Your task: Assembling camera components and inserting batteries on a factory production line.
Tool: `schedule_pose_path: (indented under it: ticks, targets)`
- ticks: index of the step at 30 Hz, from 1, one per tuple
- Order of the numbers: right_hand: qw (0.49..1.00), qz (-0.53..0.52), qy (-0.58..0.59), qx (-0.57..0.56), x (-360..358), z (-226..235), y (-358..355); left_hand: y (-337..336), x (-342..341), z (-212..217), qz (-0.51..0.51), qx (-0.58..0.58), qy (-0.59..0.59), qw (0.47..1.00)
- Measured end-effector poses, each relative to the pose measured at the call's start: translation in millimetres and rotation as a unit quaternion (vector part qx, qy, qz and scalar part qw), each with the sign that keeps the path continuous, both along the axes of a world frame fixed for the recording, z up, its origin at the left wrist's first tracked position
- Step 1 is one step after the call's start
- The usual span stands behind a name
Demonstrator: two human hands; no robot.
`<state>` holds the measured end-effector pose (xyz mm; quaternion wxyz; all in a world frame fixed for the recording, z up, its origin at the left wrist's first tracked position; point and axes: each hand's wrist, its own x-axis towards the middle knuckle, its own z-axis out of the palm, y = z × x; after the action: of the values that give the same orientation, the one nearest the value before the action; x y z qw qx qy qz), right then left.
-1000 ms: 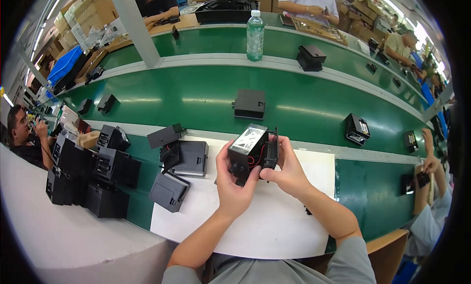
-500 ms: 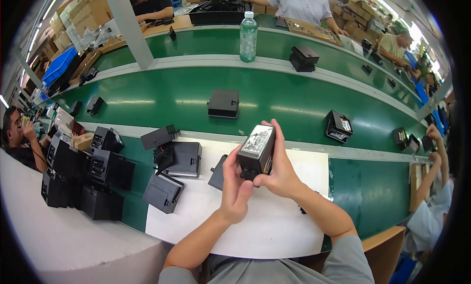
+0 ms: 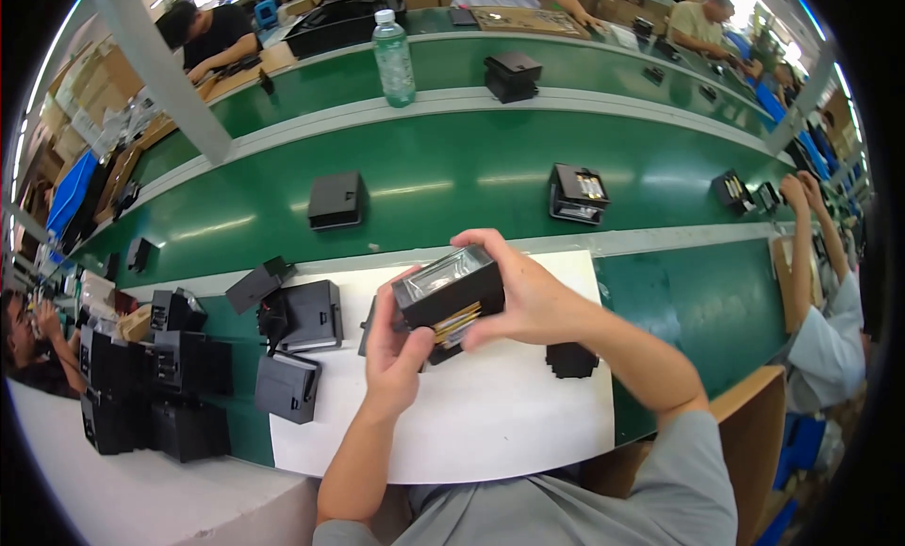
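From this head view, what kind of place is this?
Most likely an electronics assembly line: a long green conveyor belt carries black box units, co-workers sit along it, and both hands hold a black unit over a white mat.

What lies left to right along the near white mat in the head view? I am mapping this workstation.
Stack of black units → flat black cover → left hand → black box with clear window, held by both hands → right hand → small black part.
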<state>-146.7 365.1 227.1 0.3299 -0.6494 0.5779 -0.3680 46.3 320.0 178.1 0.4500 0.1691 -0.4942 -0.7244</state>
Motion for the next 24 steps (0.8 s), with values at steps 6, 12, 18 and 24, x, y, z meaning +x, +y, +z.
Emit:
schedule_pose_path:
  ticks: [6,12,18,24]
  targets:
    - [0.860,0.119,0.491,0.068,-41.8,-0.8,82.3,-9.3,4.9,-7.1,0.137,0.071,-0.051,0.987]
    - [0.872,0.113,0.469,0.083,-48.1,-30.2,107.2,-6.3,8.3,-21.0,0.123,0.087,0.025,0.988]
    - [0.909,0.060,0.412,0.026,-56.3,-26.5,98.4,7.6,7.1,-21.2,0.113,0.060,0.017,0.992]
    - [0.948,0.016,0.255,0.192,-62.8,-24.7,93.0,6.5,0.0,-22.9,0.109,0.087,0.049,0.989]
